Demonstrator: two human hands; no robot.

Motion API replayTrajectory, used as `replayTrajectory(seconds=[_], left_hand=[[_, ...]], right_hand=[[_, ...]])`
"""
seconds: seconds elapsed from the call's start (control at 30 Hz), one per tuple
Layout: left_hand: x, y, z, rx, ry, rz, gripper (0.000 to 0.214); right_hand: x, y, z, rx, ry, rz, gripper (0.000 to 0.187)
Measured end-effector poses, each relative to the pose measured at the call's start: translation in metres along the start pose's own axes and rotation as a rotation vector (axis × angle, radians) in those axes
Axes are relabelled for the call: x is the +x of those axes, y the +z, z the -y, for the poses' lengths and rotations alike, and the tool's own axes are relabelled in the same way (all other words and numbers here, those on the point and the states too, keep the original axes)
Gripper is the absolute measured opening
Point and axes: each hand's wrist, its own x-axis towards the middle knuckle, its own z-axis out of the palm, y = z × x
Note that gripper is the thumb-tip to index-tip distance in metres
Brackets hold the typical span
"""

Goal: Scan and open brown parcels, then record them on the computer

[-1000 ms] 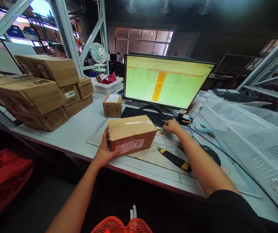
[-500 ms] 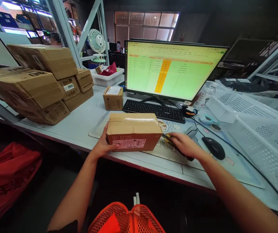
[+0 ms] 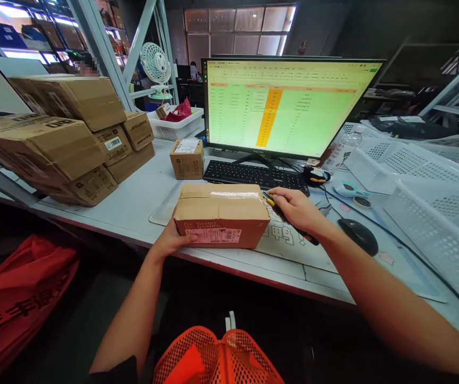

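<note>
A taped cardboard box (image 3: 221, 210) with a pink label on its front lies at the front of the desk, on a printed desk mat (image 3: 281, 240). My left hand (image 3: 171, 237) grips its left end, the thumb on the front face and the other fingers hidden behind. In my right hand (image 3: 295, 208) is a black and yellow utility knife (image 3: 270, 199), closed in the fingers. Its tip is by the box's upper right edge; whether the blade touches the cardboard I cannot tell.
Behind the box stand a keyboard (image 3: 253, 175), a monitor (image 3: 285, 106) and a small carton (image 3: 187, 160). Cartons (image 3: 77, 101) are stacked at left. A black mouse (image 3: 357, 236) and white baskets (image 3: 437, 208) are on the right. A red bag (image 3: 21, 293) is below the desk.
My right hand has moved up and away from me with the knife, from the box's right side to its upper right edge. My left hand keeps its hold.
</note>
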Motion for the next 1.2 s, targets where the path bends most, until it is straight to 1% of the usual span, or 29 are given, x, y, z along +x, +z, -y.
replayTrajectory(seconds=[0.13,0.23,0.3,0.4,0.53,0.63,0.7,0.77,0.83,0.87,0.9,0.93,0.97,1.03,1.07,1.13,1.2], left_hand=[[-0.001,0.001,0.001,-0.004,0.028,-0.013,0.125],[-0.001,0.003,0.0,0.003,0.056,-0.016,0.124],[-0.002,0.004,-0.002,0.013,0.071,-0.008,0.125],[-0.005,0.006,-0.005,0.026,0.082,0.015,0.126],[-0.007,0.01,-0.002,0.027,0.096,0.025,0.126],[-0.005,0.015,0.003,0.042,0.13,-0.002,0.13],[-0.004,0.018,-0.001,0.125,0.162,-0.066,0.13],[-0.005,0.023,-0.015,0.308,0.216,-0.218,0.128],[-0.009,0.03,-0.039,0.578,0.3,-0.416,0.123],[-0.011,0.035,-0.054,0.727,0.348,-0.494,0.12],[-0.012,0.041,-0.069,0.864,0.394,-0.533,0.116],[-0.013,0.047,-0.083,0.985,0.431,-0.525,0.109],[-0.013,0.053,-0.096,1.086,0.458,-0.483,0.105],[-0.01,0.065,-0.113,1.227,0.499,-0.36,0.106],[-0.009,0.071,-0.117,1.273,0.512,-0.289,0.109],[-0.008,0.082,-0.119,1.339,0.526,-0.168,0.114],[-0.009,0.091,-0.117,1.386,0.52,-0.098,0.113]], right_hand=[[-0.017,0.003,0.001,-0.041,-0.073,-0.047,0.042],[-0.03,0.006,0.005,-0.055,-0.091,-0.077,0.043],[-0.039,0.007,0.007,-0.063,-0.074,-0.081,0.044],[-0.054,0.005,0.007,-0.066,-0.037,-0.051,0.044],[-0.074,0.004,0.005,-0.039,0.025,0.001,0.046],[-0.081,0.005,-0.001,-0.057,0.056,-0.032,0.047],[-0.082,0.003,-0.009,-0.095,0.084,-0.068,0.048],[-0.08,-0.002,-0.017,-0.131,0.105,-0.082,0.046],[-0.077,-0.01,-0.023,-0.173,0.12,-0.081,0.043],[-0.077,-0.014,-0.023,-0.2,0.124,-0.077,0.041],[-0.076,-0.017,-0.021,-0.23,0.123,-0.071,0.04],[-0.075,-0.02,-0.018,-0.264,0.116,-0.066,0.039],[-0.075,-0.021,-0.012,-0.304,0.106,-0.064,0.039],[-0.071,-0.018,0.004,-0.391,0.073,-0.074,0.039],[-0.068,-0.015,0.012,-0.425,0.057,-0.078,0.037],[-0.06,-0.005,0.029,-0.472,0.029,-0.081,0.033],[-0.052,0.006,0.044,-0.528,0.016,-0.089,0.033]])
